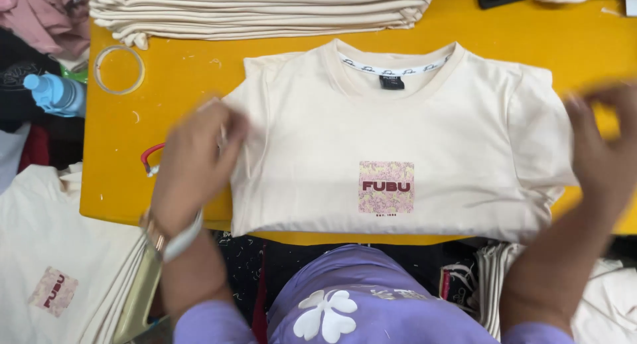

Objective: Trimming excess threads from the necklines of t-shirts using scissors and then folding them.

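From here I see the cream T-shirt (405, 145) lying face up on the yellow table (179, 72), its sleeves and lower part already tucked under so it forms a neat rectangle with the pink square print near the front edge; my left hand (196, 161) rests on its left folded edge, blurred, fingers seemingly pinching a small thin thing I cannot make out. My right hand (607, 148) hangs loosely open at the shirt's right edge, gripping nothing; judging by the folded stack (259, 12) at the far side, I reckon this fold is nearly finished and only stacking remains.
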